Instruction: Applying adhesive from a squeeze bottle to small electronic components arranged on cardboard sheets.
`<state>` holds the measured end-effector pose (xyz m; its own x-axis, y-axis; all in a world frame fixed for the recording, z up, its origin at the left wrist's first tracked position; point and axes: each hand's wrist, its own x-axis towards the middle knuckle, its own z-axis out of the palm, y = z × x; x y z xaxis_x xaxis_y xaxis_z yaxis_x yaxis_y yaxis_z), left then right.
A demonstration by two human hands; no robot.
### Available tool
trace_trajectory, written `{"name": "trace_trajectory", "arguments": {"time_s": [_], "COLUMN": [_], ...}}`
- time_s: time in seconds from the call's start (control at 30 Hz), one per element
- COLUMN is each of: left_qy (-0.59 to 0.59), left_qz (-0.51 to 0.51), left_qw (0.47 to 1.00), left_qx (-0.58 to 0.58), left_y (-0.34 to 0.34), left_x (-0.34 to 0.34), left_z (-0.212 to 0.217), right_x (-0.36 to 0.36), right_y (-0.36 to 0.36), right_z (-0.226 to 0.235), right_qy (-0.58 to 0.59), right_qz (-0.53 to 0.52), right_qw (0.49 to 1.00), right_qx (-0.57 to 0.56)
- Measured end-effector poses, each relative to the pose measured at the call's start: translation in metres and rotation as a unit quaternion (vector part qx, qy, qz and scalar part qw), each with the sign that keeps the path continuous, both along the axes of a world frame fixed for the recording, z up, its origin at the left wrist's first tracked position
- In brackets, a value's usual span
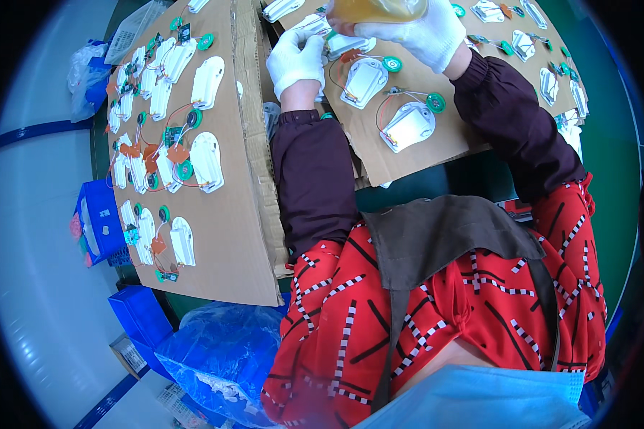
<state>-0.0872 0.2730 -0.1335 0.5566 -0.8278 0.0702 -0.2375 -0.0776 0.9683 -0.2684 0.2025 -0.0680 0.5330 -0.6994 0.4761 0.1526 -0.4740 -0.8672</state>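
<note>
My right hand, in a white knitted glove, is closed around a rounded, amber, see-through thing at the top edge, which cuts it off. My left hand, gloved too, is left of it with fingers bunched together; what they pinch, if anything, is hidden. Just past those fingers lies a white plastic shell. Below my right hand, two more white shells lie on a cardboard sheet, wired to round green-rimmed speakers.
A second cardboard sheet on the left carries several white shells with wires, green boards and orange pieces. Its thick corrugated edge runs beside my left forearm. Blue bins and a plastic-lined blue container stand at the lower left.
</note>
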Motion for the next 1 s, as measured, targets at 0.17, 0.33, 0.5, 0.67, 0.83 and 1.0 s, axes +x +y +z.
{"name": "trace_trajectory", "arguments": {"time_s": [0.17, 0.33, 0.5, 0.67, 0.83, 1.0], "left_qy": [-0.023, -0.009, 0.002, -0.017, 0.001, 0.055], "left_qz": [0.005, 0.001, -0.005, 0.008, -0.001, 0.003], "left_qw": [1.000, 1.000, 1.000, 1.000, 1.000, 0.997], "left_qx": [0.000, -0.019, -0.007, 0.006, 0.000, -0.048], "left_y": [-0.002, 0.000, -0.006, -0.002, -0.003, -0.002], "left_x": [0.004, 0.007, 0.005, 0.008, 0.007, 0.004], "left_z": [-0.005, -0.008, -0.009, -0.008, -0.006, 0.000], "right_x": [0.000, 0.003, -0.004, -0.007, -0.014, -0.040], "right_y": [0.006, 0.006, 0.007, 0.013, 0.015, 0.016], "right_z": [-0.004, -0.001, -0.005, -0.003, 0.005, 0.012], "right_qy": [-0.011, 0.019, -0.006, -0.020, 0.027, -0.107], "right_qz": [0.000, -0.015, 0.005, 0.038, 0.006, -0.052], "right_qw": [1.000, 1.000, 1.000, 0.997, 0.999, 0.991], "right_qx": [0.021, 0.003, -0.010, 0.066, 0.038, 0.063]}}
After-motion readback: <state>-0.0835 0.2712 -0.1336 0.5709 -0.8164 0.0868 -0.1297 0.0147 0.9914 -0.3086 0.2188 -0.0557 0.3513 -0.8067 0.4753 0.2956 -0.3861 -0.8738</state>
